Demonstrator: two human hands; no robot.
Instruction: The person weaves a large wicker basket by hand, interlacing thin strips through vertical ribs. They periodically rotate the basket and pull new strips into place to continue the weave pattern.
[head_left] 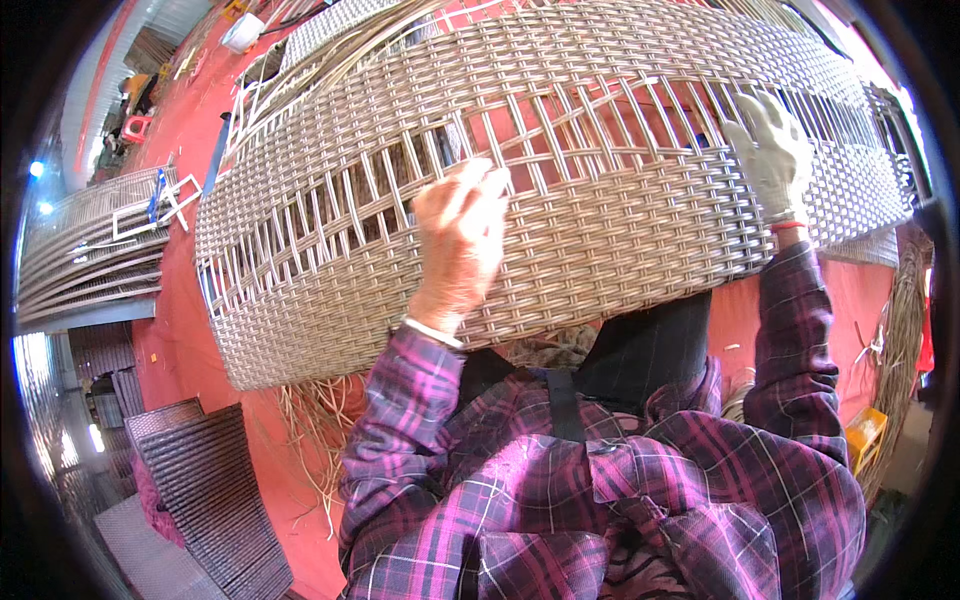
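- The large curved panel of grey woven wicker strips [600,215] fills the upper middle of the head view, held up in front of the person and arching from the lower left to the upper right.
- The panel's lower band is tightly woven; the middle band is open, with upright strands and gaps through which the red floor [200,330] shows.
- The bare left hand [460,240] lies against the panel's face near its centre, at the boundary of the open and dense weave. Its fingers are curled and pressed together, with the tips at the open strands; whether they pinch a single strand I cannot tell.
- A thin pale bracelet [432,332] sits at the left wrist, above a purple plaid sleeve [400,420].
- The right hand [770,150] wears a white work glove and rests on the panel's upper right part. Its fingers are spread slightly and hooked into the open strands.
- Loose straw-coloured wicker strands [315,420] hang below the panel's lower edge.
- A dark brown woven panel [210,490] lies on the floor at lower left, well apart from the hands.
- A stack of grey woven panels [90,250] sits at the left edge.
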